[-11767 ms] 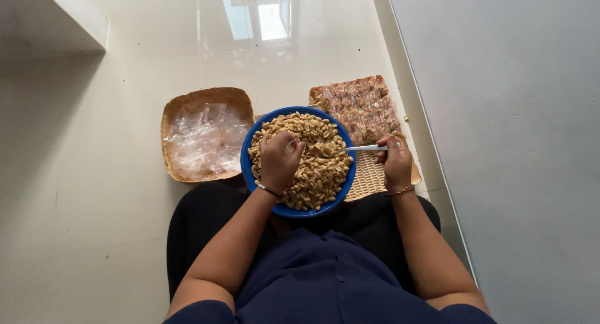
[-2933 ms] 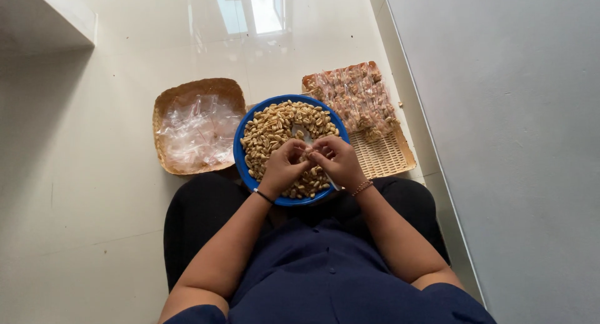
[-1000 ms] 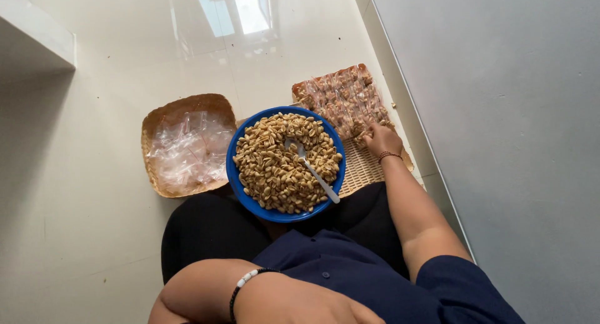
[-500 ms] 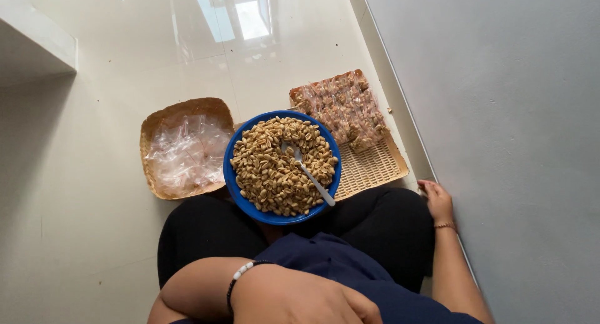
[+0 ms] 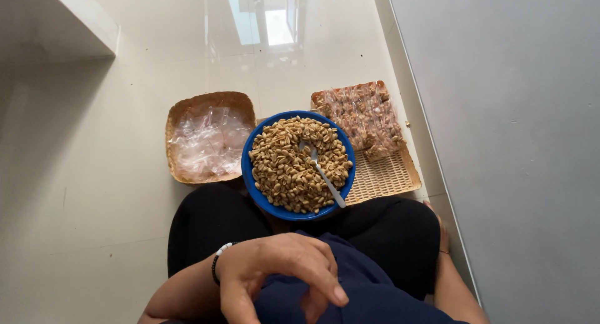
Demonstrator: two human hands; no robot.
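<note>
Tiles (image 5: 94, 174) glossy, grey wall (image 5: 519, 143) right — left hand (image 5: 281, 274) grip loose, empty; right hand (image 5: 441, 231) hidden, unclear.

Blue bowl (image 5: 251, 174) on lap, heaped with peanuts (image 5: 284, 168); white spoon (image 5: 325, 177), probably plastic, lying slantwise on top.

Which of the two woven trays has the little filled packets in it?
The rectangular woven tray right of the blue bowl holds the filled packets. The rounder tray on the left holds only empty clear bags.
</note>
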